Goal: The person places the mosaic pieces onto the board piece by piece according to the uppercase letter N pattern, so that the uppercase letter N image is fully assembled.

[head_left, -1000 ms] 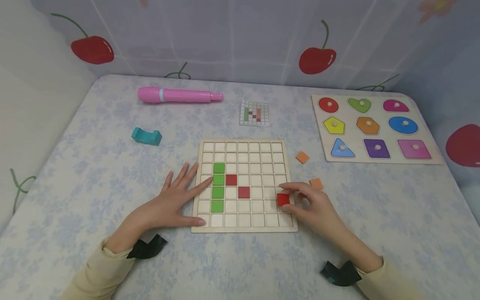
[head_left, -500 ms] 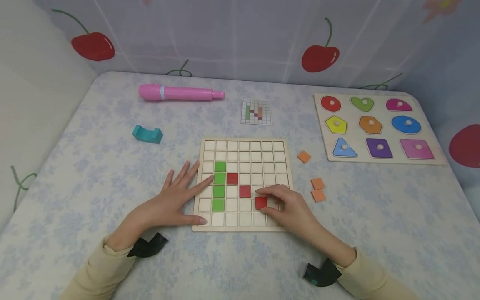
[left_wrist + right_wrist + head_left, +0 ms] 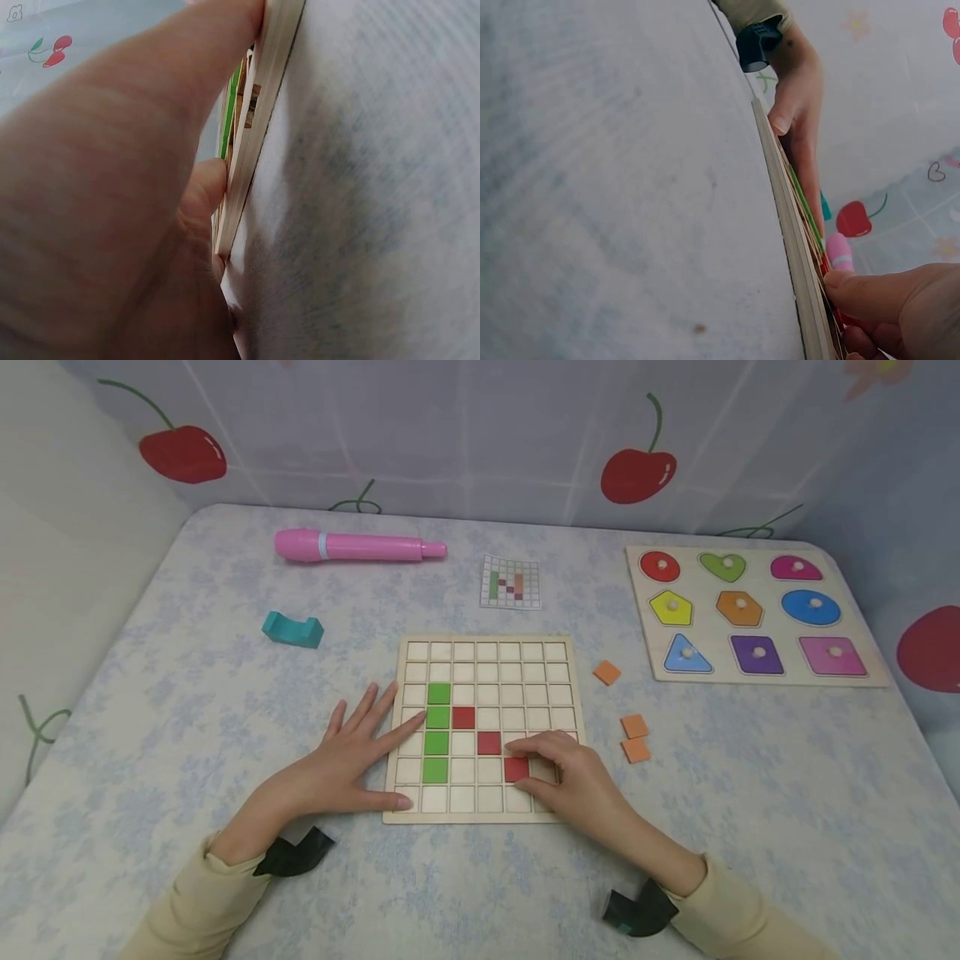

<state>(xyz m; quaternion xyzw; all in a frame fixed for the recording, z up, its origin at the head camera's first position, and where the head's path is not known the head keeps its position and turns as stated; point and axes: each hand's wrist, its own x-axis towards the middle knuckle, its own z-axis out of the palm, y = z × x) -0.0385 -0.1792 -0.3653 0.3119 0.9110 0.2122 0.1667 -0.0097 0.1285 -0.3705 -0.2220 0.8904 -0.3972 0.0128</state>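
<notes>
My right hand [image 3: 577, 781] pinches a red square tile [image 3: 516, 769] between thumb and fingers, at a cell in the lower right part of the wooden grid board [image 3: 487, 817]. Two other red tiles step diagonally up and left from it, the nearer a red tile [image 3: 489, 743]. Several green tiles [image 3: 436, 743] form a column at the left. With fingers spread, my left hand [image 3: 341, 772] rests on the board's left edge. In the right wrist view, the thumb [image 3: 840, 285] is right at the red tile. The left wrist view shows fingers along the board's side [image 3: 247, 161].
Three orange tiles [image 3: 634, 750] lie right of the board. Behind it is a small printed grid card [image 3: 530, 568]. A pink toy microphone [image 3: 375, 548] and a teal curved block [image 3: 292, 631] lie at the back left, a knobbed shape puzzle [image 3: 705, 627] at the back right.
My right hand has carried the red tile left from the board's right edge, and the tile now sits lower, in line with its cell. My left hand has stayed put.
</notes>
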